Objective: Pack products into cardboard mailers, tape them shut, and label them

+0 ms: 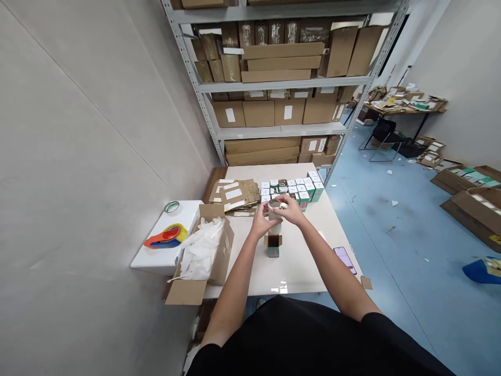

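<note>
Both hands are around a pale, upright cylindrical cup (275, 225) with a shiny round rim, above the middle of the table. My left hand (262, 222) grips its left side, and my right hand (293, 211) holds it from the upper right. The fingers hide part of its wall, so its exact make is hard to see. Just below and nearer to me stands a small green box (273, 252) with its brown flaps open. Behind the hands, several small white-topped green boxes (316, 192) stand in rows.
Flattened cardboard (238, 194) lies at the table's back left. A carton of white paper (203, 248) stands left, beside a tape dispenser (168, 236) on a white surface (151, 256). A phone (345, 260) lies at the right edge. Shelving with cartons (274, 83) rises behind.
</note>
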The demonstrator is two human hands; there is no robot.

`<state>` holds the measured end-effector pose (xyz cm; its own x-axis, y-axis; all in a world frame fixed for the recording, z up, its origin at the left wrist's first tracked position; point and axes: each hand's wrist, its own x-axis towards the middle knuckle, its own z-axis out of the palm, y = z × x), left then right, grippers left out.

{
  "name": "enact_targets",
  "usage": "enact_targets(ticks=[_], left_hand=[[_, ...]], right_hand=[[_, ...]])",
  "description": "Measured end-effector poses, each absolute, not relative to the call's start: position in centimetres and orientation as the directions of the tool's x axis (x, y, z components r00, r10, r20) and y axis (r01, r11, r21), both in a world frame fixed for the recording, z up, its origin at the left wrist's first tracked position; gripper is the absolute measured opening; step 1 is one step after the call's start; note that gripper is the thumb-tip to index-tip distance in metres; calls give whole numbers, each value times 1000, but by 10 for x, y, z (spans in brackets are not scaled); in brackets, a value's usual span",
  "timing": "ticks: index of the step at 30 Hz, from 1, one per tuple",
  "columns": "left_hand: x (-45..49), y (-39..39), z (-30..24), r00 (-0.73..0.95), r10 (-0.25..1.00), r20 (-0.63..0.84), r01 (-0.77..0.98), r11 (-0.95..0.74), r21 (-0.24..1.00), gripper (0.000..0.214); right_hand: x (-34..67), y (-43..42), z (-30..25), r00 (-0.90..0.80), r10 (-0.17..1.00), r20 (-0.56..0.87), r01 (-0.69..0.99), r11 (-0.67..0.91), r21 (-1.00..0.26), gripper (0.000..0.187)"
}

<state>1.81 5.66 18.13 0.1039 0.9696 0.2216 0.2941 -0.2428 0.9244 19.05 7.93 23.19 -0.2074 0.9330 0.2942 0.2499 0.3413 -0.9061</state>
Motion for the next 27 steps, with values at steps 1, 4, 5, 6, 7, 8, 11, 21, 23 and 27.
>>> enact_targets(ticks=[1,4,5,6,7,8,11,21,23,27], left_hand=[[24,55,186,65,971,231,313,-239,919,93],[32,53,196,-4,970,243,375,-224,900,84],[31,52,199,-18,970,244,385,-218,897,83],[29,52,202,-29,969,243,382,-214,899,83],[27,52,205,-37,970,241,365,-211,907,83],[25,51,208,-37,971,237,331,-212,919,84],[23,52,215,10,973,230,141,-229,963,91],[37,63,221,41,981,192,-80,-188,979,115],[38,64,221,24,981,192,-67,-190,979,111],[38,65,221,47,984,170,-123,-163,979,115]], right_hand=[[194,80,231,-203,934,294,233,338,-912,44],[209,78,225,-241,929,283,133,320,-938,55],[215,76,222,-274,923,271,94,306,-947,62],[220,74,217,-315,915,251,58,283,-957,71],[225,71,211,-360,906,223,30,250,-968,79],[228,67,205,-404,895,189,8,210,-978,88],[227,55,187,-491,864,114,-79,86,-993,104],[213,46,183,-244,961,133,-126,104,-987,124],[213,46,181,-282,948,144,-172,98,-980,120],[211,45,180,-334,932,140,-246,57,-968,114]])
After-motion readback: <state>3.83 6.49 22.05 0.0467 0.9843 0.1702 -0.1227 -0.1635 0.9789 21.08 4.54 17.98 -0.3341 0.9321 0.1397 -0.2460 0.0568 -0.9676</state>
